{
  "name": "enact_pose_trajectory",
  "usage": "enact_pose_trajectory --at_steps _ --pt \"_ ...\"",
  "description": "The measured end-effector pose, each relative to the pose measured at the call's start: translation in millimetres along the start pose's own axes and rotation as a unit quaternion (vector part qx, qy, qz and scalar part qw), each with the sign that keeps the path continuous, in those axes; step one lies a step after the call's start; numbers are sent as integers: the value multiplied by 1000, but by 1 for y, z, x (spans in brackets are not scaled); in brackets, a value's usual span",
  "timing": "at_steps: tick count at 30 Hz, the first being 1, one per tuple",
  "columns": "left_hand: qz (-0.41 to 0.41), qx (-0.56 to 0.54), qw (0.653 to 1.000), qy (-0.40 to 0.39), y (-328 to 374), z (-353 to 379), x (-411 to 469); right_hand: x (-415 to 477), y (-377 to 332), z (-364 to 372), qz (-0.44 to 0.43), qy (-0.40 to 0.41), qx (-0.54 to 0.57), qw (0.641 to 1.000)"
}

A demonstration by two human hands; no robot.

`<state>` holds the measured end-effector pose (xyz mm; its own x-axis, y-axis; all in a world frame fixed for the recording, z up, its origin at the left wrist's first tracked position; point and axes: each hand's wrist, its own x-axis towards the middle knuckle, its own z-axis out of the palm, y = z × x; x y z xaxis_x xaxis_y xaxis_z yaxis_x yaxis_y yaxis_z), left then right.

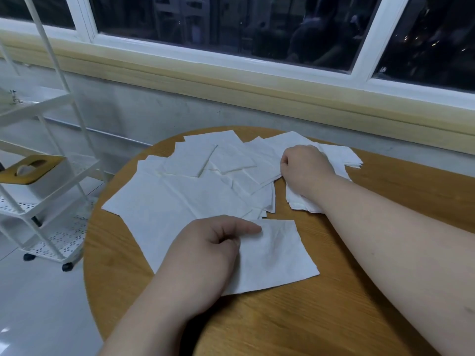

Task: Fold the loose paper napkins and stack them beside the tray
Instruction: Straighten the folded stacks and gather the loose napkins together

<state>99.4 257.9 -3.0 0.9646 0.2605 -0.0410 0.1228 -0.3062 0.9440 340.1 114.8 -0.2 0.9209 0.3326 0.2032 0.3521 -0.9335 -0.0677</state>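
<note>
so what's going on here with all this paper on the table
A person is sorting paper napkins on a round wooden table. The left hand grips a square napkin near the front edge, fingers curled on its side. The right hand reaches further back, fingers curled at the edge of the loose napkins spread across the middle. A rough stack lies under the right wrist. No tray is in view.

Loose napkins (195,186) spread across the table (385,291) at centre frame; one napkin (272,255) lies nearer, a shelf cart (38,155) stands at left.
</note>
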Motion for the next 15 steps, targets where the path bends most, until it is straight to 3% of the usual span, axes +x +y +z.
enact_pose_trajectory --at_steps 12,15 --pt "14 -2 1000 -9 0 -1 2 -3 -4 -5 6 -20 -4 1000" --pt "12 0 1000 -11 -1 -2 2 -8 -12 -5 -1 -4 55 998"
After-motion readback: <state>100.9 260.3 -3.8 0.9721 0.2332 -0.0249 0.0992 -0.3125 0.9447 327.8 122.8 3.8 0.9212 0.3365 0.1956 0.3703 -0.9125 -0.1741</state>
